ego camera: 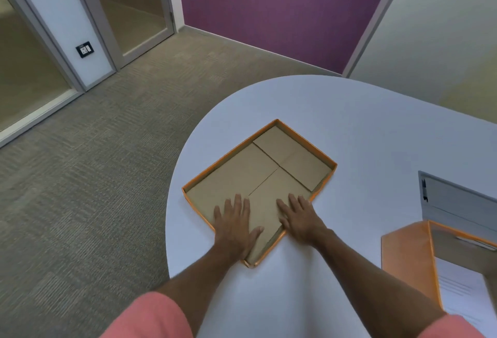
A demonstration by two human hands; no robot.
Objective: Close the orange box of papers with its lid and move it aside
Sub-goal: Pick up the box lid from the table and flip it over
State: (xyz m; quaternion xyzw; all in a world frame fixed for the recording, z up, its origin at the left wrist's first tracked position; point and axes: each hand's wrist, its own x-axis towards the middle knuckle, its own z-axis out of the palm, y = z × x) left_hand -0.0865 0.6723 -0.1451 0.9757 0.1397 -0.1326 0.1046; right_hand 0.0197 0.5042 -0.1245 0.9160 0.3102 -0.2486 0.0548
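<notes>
The orange lid (271, 165) lies upside down on the white table, its brown cardboard inside facing up and one corner pointing at me. My left hand (235, 226) rests flat over the lid's near left edge, fingers spread. My right hand (301, 219) lies flat over its near right edge, fingers apart. The orange box (406, 259) stands at the right edge of the view, cut off by the frame, with white printed papers (465, 294) inside it. Neither hand touches the box.
A grey folder or laptop-like object (457, 200) sits just behind the box at the right. The rounded table edge (172, 203) runs close to the lid's left corner, with carpet floor below. Glass doors and a purple wall stand at the back.
</notes>
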